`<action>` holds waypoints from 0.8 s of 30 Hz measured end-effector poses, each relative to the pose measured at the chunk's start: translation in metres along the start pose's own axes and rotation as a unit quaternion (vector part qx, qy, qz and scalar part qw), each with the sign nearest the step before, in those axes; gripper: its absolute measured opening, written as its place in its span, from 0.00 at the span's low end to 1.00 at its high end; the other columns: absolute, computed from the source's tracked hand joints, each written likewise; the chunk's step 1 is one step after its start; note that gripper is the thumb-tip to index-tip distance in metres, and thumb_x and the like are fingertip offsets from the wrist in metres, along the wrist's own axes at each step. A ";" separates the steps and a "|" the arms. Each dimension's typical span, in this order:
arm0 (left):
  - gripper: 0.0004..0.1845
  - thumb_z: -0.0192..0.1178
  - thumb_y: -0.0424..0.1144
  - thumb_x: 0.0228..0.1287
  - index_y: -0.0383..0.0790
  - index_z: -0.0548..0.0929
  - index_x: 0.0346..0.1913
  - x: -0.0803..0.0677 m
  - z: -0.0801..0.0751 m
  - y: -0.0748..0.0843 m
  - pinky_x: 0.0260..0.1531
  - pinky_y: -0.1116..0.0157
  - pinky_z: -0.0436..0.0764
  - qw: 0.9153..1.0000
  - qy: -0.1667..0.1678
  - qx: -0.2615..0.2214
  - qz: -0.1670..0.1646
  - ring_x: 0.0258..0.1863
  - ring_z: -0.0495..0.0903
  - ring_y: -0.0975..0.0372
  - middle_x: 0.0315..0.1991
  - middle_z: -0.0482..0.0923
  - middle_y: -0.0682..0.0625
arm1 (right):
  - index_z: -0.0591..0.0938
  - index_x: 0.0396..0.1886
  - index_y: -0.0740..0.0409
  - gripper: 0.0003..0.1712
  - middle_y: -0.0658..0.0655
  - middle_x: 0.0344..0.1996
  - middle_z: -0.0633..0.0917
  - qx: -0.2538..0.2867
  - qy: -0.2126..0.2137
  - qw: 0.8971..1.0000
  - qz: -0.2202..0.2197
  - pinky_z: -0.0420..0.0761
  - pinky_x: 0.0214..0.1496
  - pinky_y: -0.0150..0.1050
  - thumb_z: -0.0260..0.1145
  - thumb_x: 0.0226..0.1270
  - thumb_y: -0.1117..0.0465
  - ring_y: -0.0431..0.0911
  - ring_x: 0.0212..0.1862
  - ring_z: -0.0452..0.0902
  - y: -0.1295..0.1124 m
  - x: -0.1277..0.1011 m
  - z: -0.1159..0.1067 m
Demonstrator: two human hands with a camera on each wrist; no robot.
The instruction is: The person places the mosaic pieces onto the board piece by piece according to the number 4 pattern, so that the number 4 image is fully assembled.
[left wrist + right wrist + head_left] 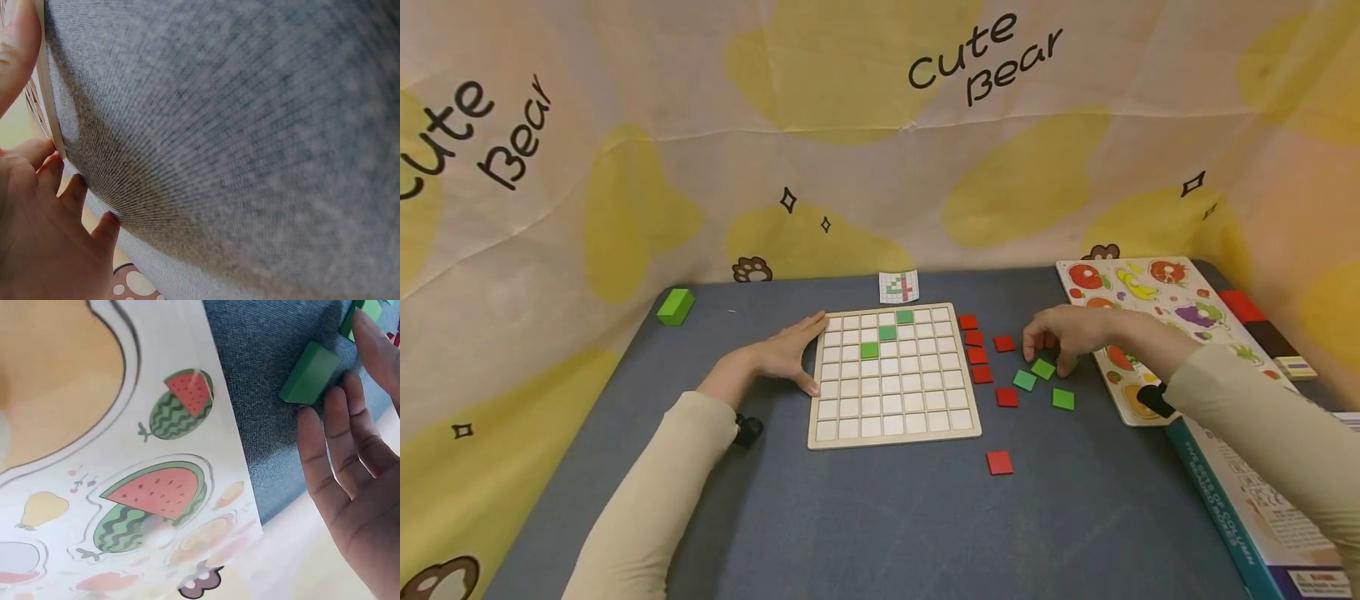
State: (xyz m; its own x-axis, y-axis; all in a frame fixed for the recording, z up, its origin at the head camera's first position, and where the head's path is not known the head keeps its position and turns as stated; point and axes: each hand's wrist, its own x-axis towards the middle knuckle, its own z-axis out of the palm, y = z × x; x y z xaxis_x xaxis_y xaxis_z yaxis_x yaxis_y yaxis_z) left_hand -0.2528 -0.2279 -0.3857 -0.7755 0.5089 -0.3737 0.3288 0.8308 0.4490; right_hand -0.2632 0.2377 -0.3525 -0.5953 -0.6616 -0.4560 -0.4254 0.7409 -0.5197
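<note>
A wooden grid board [895, 417] lies mid-table with three green tiles [887, 332] set in a diagonal near its top. My left hand [790, 354] rests flat against the board's left edge [50, 106], fingers straight; the left hand [44, 237] fills the lower left corner of the left wrist view. To the right of the board my right hand [1060, 337] arches over loose green tiles [1043, 367]. In the right wrist view the fingertips [312, 422] of my right hand [356, 456] touch the edge of one green tile [309, 373], which lies on the cloth.
Red tiles [976, 348] lie in a column beside the board, one more [999, 462] nearer me. A fruit puzzle board [1165, 325] [125, 456] lies at the right, a box [1262, 517] in front of it. A pattern card [899, 287] and green block [675, 306] lie at the back.
</note>
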 end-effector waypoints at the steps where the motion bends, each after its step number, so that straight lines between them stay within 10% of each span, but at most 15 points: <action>1: 0.69 0.78 0.52 0.46 0.36 0.39 0.80 0.000 0.000 0.000 0.75 0.35 0.41 1.000 0.000 0.000 0.000 0.81 0.34 0.41 0.81 0.30 0.38 | 0.83 0.38 0.51 0.22 0.54 0.39 0.78 -0.008 0.003 1.000 -0.002 0.73 0.45 0.38 0.78 0.43 0.73 0.48 0.43 0.70 0.000 0.000 0.001; 15: 0.69 0.78 0.51 0.46 0.37 0.38 0.80 0.001 0.001 0.000 0.75 0.35 0.42 1.000 0.000 -0.004 0.000 0.81 0.34 0.42 0.82 0.29 0.40 | 0.79 0.29 0.54 0.17 0.51 0.28 0.78 -0.050 0.033 0.998 -0.001 0.73 0.33 0.34 0.81 0.44 0.67 0.43 0.33 0.70 0.003 0.005 0.003; 24: 0.69 0.77 0.52 0.47 0.36 0.38 0.80 0.001 0.000 -0.002 0.75 0.35 0.41 1.000 -0.001 -0.001 0.001 0.81 0.33 0.41 0.81 0.29 0.39 | 0.80 0.29 0.61 0.12 0.51 0.23 0.78 0.033 0.034 0.999 0.004 0.74 0.31 0.34 0.77 0.52 0.65 0.40 0.27 0.71 -0.010 0.013 -0.015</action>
State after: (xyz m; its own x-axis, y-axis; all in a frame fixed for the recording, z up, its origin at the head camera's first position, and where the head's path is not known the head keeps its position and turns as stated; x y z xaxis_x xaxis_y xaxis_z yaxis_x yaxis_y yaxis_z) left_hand -0.2540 -0.2285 -0.3873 -0.7738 0.5110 -0.3743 0.3294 0.8294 0.4512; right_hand -0.2769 0.2232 -0.3420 -0.6441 -0.6446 -0.4118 -0.3757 0.7356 -0.5637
